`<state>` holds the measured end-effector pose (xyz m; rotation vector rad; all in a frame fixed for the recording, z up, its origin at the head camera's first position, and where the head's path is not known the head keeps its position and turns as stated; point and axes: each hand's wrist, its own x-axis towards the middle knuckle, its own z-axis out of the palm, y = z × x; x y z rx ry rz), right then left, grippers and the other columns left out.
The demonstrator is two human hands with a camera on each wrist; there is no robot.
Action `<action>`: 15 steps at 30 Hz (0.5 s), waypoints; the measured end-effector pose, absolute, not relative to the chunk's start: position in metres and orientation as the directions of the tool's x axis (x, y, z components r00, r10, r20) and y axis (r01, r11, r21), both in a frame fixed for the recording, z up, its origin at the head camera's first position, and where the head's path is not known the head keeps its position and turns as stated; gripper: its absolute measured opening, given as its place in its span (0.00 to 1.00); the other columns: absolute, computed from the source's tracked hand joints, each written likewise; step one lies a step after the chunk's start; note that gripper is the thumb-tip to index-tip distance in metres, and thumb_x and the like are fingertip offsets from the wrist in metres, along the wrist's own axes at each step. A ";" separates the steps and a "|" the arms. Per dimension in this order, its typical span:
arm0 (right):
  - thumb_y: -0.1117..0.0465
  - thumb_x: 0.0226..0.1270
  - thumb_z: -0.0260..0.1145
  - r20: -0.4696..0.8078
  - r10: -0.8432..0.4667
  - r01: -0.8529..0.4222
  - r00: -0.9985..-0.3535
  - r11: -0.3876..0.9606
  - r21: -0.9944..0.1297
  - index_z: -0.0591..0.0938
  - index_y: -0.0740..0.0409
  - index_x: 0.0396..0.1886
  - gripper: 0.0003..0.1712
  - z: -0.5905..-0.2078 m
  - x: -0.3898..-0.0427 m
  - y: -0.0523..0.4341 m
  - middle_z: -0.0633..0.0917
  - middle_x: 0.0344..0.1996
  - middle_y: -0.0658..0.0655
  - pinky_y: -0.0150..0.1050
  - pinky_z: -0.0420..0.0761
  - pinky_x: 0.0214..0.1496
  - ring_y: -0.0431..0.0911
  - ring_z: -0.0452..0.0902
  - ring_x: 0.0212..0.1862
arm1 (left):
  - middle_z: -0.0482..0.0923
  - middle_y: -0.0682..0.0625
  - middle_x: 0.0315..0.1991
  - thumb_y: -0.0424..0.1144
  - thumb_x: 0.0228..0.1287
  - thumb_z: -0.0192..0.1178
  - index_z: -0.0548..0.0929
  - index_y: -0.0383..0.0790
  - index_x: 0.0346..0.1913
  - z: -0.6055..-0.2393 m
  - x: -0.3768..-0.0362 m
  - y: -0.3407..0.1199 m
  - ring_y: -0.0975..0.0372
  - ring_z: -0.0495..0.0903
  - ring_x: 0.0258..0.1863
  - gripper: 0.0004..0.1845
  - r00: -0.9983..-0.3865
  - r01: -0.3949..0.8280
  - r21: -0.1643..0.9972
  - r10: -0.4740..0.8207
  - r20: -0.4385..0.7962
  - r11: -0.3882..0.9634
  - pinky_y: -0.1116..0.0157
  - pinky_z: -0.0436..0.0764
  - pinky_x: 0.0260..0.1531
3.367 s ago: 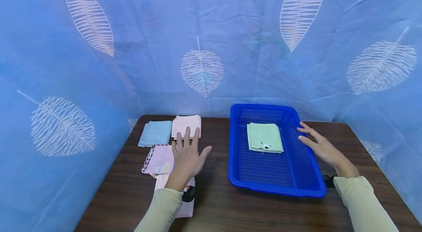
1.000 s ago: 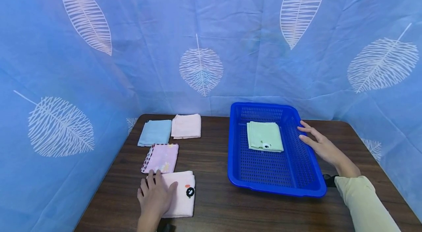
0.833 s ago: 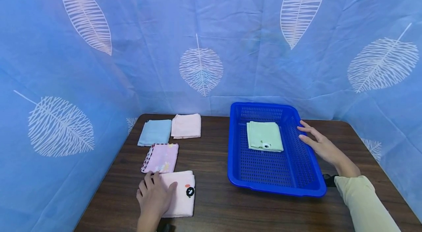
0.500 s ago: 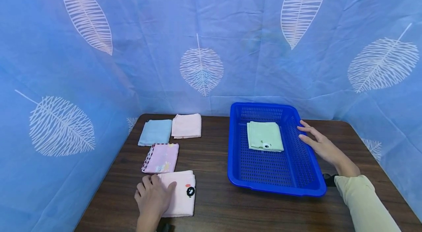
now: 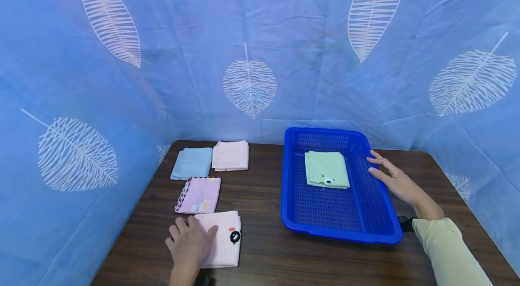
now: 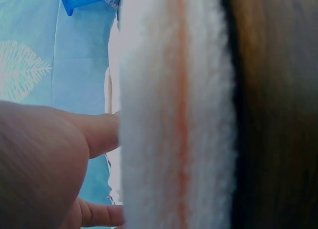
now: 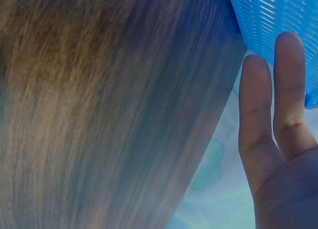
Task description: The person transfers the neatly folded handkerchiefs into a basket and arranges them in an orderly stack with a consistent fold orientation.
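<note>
Toward the desk's (image 5: 262,254) left edge, the left hand (image 5: 188,243) rests on the pink face-print cloth (image 5: 222,250), whether pinching I cannot tell. Beyond lies a lilac cloth (image 5: 201,193); rightward, the unclenched right hand (image 5: 400,184) touches the blue basket (image 5: 343,233) holding a green cloth (image 5: 325,168). By the far left corner lies a light-blue cloth (image 5: 192,163), a pale pink cloth (image 5: 230,155) beside it.

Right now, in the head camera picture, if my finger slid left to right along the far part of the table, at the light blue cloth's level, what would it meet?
Light blue cloth → pale pink cloth → basket's left side → green cloth inside it → the person's right grip.
</note>
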<state>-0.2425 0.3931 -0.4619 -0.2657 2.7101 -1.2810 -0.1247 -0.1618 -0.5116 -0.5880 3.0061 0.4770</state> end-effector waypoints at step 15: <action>0.45 0.83 0.50 -0.036 -0.218 -0.110 -0.975 0.622 -0.775 0.55 0.59 0.81 0.38 -0.463 -0.242 0.393 0.40 0.85 0.58 0.84 0.47 0.66 0.74 0.32 0.80 | 0.70 0.28 0.45 0.51 0.64 0.68 0.73 0.22 0.51 -0.513 -0.132 -0.151 0.37 0.68 0.49 0.32 -0.924 -0.380 0.344 -0.368 -0.102 0.859 0.43 0.68 0.46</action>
